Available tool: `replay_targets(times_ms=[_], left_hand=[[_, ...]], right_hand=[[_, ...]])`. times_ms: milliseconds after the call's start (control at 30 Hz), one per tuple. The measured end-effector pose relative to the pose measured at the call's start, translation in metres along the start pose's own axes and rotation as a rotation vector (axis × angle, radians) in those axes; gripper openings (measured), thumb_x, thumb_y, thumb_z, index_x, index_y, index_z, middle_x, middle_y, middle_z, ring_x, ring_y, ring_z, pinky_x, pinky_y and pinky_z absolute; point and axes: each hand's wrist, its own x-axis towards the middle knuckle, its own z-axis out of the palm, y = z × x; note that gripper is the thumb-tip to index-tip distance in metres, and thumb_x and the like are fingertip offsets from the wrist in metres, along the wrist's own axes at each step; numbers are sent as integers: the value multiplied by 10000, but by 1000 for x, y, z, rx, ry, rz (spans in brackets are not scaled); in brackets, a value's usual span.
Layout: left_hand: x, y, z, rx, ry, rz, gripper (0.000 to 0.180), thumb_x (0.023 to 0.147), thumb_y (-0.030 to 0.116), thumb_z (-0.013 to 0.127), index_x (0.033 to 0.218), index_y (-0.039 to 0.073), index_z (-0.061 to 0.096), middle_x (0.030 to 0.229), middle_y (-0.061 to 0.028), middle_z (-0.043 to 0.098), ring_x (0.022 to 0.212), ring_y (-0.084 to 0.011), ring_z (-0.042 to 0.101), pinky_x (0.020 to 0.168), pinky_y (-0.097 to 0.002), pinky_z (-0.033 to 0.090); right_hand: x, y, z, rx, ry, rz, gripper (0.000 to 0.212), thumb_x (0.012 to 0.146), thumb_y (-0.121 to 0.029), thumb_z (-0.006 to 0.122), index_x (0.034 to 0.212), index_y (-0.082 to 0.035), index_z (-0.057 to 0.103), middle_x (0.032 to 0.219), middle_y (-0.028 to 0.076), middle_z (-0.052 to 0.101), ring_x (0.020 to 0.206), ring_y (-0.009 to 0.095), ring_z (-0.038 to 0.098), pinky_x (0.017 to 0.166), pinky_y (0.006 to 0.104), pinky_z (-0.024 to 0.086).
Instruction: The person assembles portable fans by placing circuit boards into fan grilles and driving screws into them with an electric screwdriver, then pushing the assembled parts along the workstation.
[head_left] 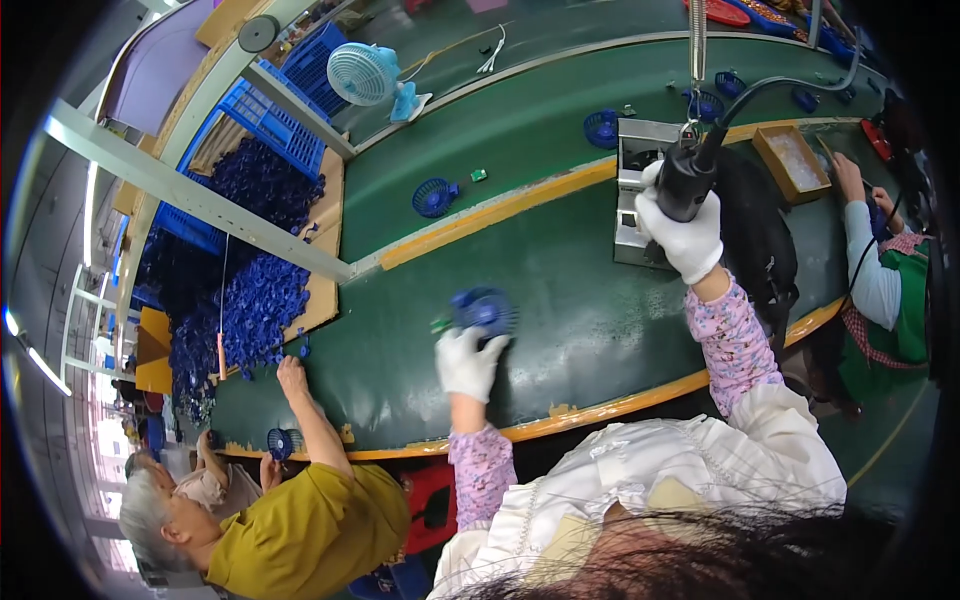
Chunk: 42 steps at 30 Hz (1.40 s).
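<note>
My left hand (468, 366), in a white glove, is closed at the near rim of a blue round slotted plastic housing (486, 309), blurred by motion over the green worktop. A small green piece (441, 325), perhaps a circuit board, shows beside the housing; whether my fingers touch it I cannot tell. My right hand (690, 238), also gloved, is wrapped round a black corded power screwdriver (684, 182) hanging from a coil spring. Its tip is hidden by my hand. Just behind stands a grey metal box-shaped fixture (638, 245).
Across the green bench runs a yellow-edged rail (500, 215), with more blue housings (433, 198) beyond it. Small blue parts (262, 290) are heaped at left. A cardboard box (790, 165) and a dark bag-like thing (755, 220) lie right. Co-workers sit either side; one wears a mustard top (310, 525).
</note>
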Motion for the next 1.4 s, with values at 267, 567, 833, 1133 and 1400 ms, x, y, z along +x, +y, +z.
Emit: replay_targets(times_ms=[267,567,833,1133,1400], left_hand=[[33,105,53,-186,-380,536,274,609,334,784,718,99,694,765,-115,562,769,-298,541,663,-417,449],[28,111,59,-199,-328,526,290,584,318,807,702,83,684,704,-102,537,735,-288,525,658,-395,436],[28,109,58,-204,-327,520,298,581,316,806,697,74,678,703,-104,535,738,-291,525,648,-400,427],[27,109,61,-218,-299,532,293,575,309,810,679,73,672,691,-98,530,724,-287,519,642,-402,425],[25,109,60,-235,-279,515,271,574,306,810,682,95,678,683,-83,516,724,-276,514,645,-393,424]], right_hand=[[-25,4,12,58,-29,104,220,771,90,584,965,-4,540,705,19,532,514,88,515,470,229,421],[-35,29,14,68,-64,145,215,757,66,632,933,-32,558,756,0,542,585,78,533,513,216,435],[-39,37,17,-68,-155,99,203,725,1,675,903,-40,587,787,-8,573,726,81,547,692,252,458],[-31,17,11,-19,-92,139,199,738,26,656,915,-33,586,831,-8,574,747,72,545,684,243,458],[13,-4,-1,-79,79,-32,172,763,35,648,920,-20,602,769,-17,577,686,59,550,650,220,450]])
